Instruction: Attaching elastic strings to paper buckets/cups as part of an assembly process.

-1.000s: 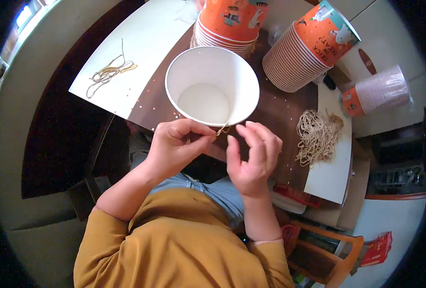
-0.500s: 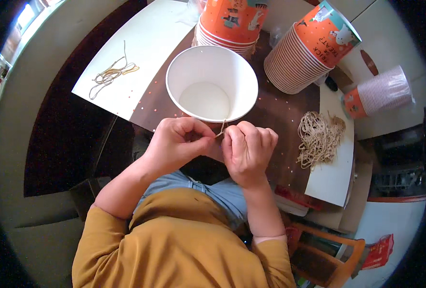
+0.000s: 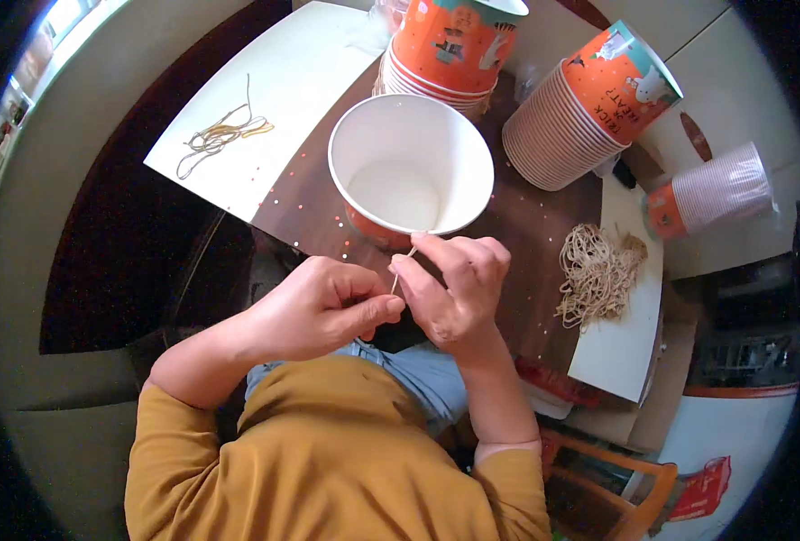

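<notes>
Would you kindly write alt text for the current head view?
A person's left hand pinches a thin cord running to the right hand, at the near side of a white-lined bucket; stacked orange buckets stand beyond and tangled cord lies to the right.

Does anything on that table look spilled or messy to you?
Yes: tiny red and white dots lie scattered over the dark brown tabletop, several left of the round white-lined orange bucket, like spilled scraps. At right, the heap of beige string looks tangled. Nothing appears plainly damaged.
</notes>
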The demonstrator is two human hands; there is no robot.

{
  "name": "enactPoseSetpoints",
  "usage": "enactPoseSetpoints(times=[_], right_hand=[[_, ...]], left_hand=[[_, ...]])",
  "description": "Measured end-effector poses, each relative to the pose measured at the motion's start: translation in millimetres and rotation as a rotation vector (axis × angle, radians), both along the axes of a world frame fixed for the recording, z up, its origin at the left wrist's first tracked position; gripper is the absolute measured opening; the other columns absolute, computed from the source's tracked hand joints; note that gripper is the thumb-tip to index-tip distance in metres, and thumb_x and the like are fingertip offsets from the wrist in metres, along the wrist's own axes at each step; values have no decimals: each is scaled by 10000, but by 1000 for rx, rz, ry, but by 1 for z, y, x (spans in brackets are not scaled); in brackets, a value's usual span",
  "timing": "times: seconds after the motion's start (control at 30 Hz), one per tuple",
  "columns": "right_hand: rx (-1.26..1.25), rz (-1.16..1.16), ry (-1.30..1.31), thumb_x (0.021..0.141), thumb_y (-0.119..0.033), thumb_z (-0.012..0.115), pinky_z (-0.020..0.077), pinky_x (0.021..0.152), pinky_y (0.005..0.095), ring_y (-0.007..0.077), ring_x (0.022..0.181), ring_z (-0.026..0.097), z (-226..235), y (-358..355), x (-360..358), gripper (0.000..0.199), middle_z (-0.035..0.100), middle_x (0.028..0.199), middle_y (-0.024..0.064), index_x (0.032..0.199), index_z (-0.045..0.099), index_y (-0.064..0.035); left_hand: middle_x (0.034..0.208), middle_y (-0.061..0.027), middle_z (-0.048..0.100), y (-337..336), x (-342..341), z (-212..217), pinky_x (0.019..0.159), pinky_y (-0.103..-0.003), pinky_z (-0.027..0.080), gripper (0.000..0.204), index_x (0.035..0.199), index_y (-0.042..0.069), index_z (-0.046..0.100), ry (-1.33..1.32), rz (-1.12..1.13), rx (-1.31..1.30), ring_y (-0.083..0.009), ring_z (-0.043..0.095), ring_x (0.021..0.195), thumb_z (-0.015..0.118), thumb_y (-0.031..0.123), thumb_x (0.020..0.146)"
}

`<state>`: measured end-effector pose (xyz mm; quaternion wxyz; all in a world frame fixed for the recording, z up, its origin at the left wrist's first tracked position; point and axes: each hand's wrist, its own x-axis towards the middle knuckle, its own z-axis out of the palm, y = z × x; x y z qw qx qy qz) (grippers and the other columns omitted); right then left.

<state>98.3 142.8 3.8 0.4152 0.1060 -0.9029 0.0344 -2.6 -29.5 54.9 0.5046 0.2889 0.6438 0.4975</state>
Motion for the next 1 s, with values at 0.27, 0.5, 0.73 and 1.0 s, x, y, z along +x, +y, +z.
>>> enactPoseSetpoints(times=[0.27,0.5,0.73,1.0], right_hand=[[-133,118,13,699,-72,735,437,739,363,202,832,576,11,24,7,180,625,890,13,857,653,-101],[-420,119,-461,641,-35,757,422,921,409,287,1063,569,48,95,63,178,672,1032,42,791,680,-92],[-1073,440,-907,698,-251,805,315,1071,373,245,1252,437,109,67,38,867,461,1355,126,1390,346,0],[-1364,80,-672,927,-226,577,345,526,161,6,556,424,110,81,9,187,603,731,-48,883,652,-60]], left_hand=[[576,-118,492,-17,9,23,504,-339,394,250,705,-26,566,268,-278,398,-228,450,505,582,120,908],[827,-129,678,-34,-57,45,663,-309,512,194,937,13,669,477,-437,95,-201,652,737,570,178,910],[663,-56,603,28,-39,79,563,-309,451,260,864,3,648,678,-262,333,-130,535,592,546,231,937],[629,4,562,56,-73,72,534,-237,435,330,845,3,647,248,-326,87,-79,519,555,526,289,956]])
